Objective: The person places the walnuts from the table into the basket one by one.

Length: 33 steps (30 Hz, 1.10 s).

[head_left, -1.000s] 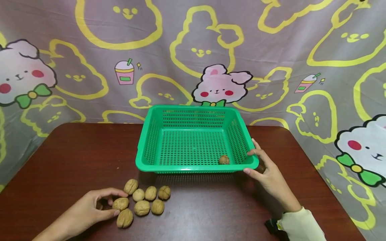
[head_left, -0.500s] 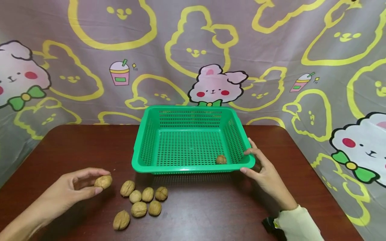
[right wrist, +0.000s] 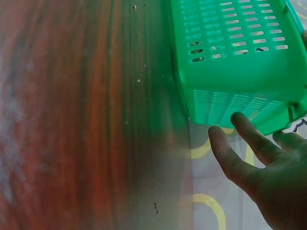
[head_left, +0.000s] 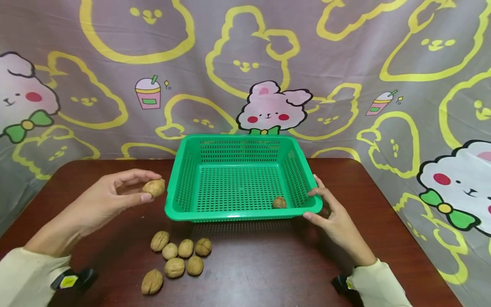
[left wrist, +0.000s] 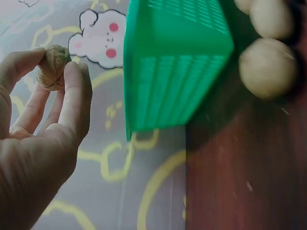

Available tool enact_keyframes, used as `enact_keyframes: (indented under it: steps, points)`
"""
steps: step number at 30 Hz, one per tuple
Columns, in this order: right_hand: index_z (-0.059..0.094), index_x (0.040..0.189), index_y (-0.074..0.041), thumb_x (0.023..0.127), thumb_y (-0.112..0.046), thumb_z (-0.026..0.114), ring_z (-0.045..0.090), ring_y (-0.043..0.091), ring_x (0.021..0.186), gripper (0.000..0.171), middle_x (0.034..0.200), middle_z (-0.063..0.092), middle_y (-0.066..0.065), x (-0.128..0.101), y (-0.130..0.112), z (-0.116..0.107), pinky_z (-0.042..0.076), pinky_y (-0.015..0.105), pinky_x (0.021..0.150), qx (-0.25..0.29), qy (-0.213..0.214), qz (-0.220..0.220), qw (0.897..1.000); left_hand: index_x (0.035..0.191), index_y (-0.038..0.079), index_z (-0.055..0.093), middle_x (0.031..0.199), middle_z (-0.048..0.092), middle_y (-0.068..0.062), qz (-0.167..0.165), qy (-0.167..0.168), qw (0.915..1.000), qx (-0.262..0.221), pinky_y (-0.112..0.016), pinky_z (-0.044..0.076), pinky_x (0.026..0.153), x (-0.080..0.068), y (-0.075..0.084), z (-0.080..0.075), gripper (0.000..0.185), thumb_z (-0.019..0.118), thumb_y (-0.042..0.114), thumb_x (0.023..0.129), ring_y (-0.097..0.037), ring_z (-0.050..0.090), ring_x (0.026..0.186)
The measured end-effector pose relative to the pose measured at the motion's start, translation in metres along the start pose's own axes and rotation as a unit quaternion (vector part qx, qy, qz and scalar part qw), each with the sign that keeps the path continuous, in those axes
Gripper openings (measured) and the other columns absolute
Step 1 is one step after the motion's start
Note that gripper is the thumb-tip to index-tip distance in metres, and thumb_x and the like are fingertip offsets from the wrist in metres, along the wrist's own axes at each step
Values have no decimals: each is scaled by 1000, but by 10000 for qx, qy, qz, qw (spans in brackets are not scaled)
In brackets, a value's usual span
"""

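Note:
A walnut (head_left: 154, 187) is pinched between the thumb and fingers of my left hand (head_left: 111, 194), raised just left of the green plastic basket (head_left: 243, 214). In the left wrist view the same walnut (left wrist: 53, 67) shows at the fingertips, beside the basket's wall (left wrist: 177, 91). My right hand (head_left: 337, 217) grips the basket's near right corner, thumb at the front rim and a finger over the side rim. The right wrist view has the other fingers (right wrist: 230, 160) spread by the basket's outer wall (right wrist: 240, 76). One walnut (head_left: 279, 202) lies inside the basket, near its front right corner.
Several walnuts (head_left: 174, 267) lie grouped on the dark brown table (head_left: 245, 273) in front of the basket's left side. Another walnut (head_left: 152, 282) sits a little nearer, apart from them. A patterned curtain (head_left: 215, 51) hangs right behind the table.
My left hand has picked a walnut out of the group, drawn it left, then lifted it up and forward to the basket's left side. My right hand stays at the basket's corner.

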State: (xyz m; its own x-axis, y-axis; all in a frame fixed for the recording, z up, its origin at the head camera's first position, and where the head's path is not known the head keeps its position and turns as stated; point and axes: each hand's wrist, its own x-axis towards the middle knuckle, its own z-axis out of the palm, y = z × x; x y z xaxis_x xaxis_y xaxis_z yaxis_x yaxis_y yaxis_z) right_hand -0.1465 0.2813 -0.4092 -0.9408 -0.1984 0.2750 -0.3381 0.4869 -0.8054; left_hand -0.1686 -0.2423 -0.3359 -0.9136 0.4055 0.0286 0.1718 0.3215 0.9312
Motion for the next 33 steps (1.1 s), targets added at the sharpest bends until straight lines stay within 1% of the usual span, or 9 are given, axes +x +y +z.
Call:
enact_keyframes:
  steps: [4, 9, 12, 16, 21, 25, 27, 31, 33]
  points:
    - [53, 131, -7, 96, -7, 75, 45, -12, 132, 42, 177, 16, 6, 0, 1, 0, 50, 10, 94, 20, 16, -34, 10000, 140, 8, 58, 125, 72, 2, 1, -447, 9974, -562, -25, 59, 93, 34, 25, 12, 36, 63, 9, 105, -9, 69, 113]
    - [52, 132, -6, 96, -6, 75, 43, -13, 132, 43, 177, 16, 7, -2, 5, -1, 50, 10, 93, -28, 39, 4, 10000, 142, 2, 56, 129, 67, -5, -70, -975, 9911, -900, -29, 58, 96, 81, 57, 37, 41, 66, 9, 102, -18, 69, 111]
    - [52, 133, -6, 96, -7, 75, 43, -13, 131, 44, 177, 16, 5, -2, 6, -2, 50, 10, 93, -87, 25, 41, 10000, 141, 3, 58, 137, 61, -9, -55, -1205, 9869, -1072, -31, 57, 99, 105, 68, 55, 42, 67, 7, 101, -21, 69, 111]
    - [52, 133, -7, 96, -8, 75, 44, -13, 132, 43, 177, 15, 5, -1, 5, -1, 49, 10, 94, -86, -2, 31, 10000, 143, 3, 58, 143, 57, -11, -38, -1475, 9797, -1358, -35, 56, 104, 131, 77, 78, 42, 66, 5, 101, -23, 68, 113]
    - [53, 132, -8, 96, -7, 75, 47, -10, 130, 42, 177, 16, 4, 0, 4, 1, 50, 11, 93, -48, -24, 2, 10000, 140, 6, 61, 140, 60, -12, -153, -1726, 9743, -1439, -41, 52, 111, 160, 83, 103, 39, 68, 6, 101, -26, 65, 118]
    - [53, 131, -8, 96, -7, 76, 49, -8, 130, 42, 177, 16, 4, 0, 4, 2, 50, 13, 93, 1, -20, -24, 10000, 137, 7, 63, 138, 62, -11, -195, -1918, 9713, -1397, -39, 53, 110, 181, 82, 118, 37, 69, 6, 101, -26, 66, 118]
    - [53, 131, -8, 96, -6, 76, 50, -6, 130, 42, 177, 16, 3, 0, 4, 1, 51, 13, 93, 8, 5, -23, 10000, 137, 7, 63, 137, 63, -12, -211, -2051, 9690, -1361, -40, 54, 109, 191, 80, 125, 37, 69, 6, 100, -26, 66, 117]
    - [53, 130, -8, 95, -5, 76, 50, -3, 132, 42, 177, 16, 4, 0, 5, 0, 51, 13, 94, 31, 11, -19, 10000, 137, 4, 63, 136, 64, -13, -244, -2302, 9647, -1259, -47, 50, 114, 208, 72, 138, 38, 69, 3, 100, -25, 66, 117]
    - [53, 130, -8, 95, -6, 76, 50, -4, 132, 42, 177, 16, 4, 1, 5, -1, 51, 13, 94, 45, -11, -19, 10000, 138, 2, 62, 136, 64, -13, -285, -2434, 9622, -1192, -50, 47, 116, 215, 67, 145, 38, 68, 2, 100, -29, 66, 120]
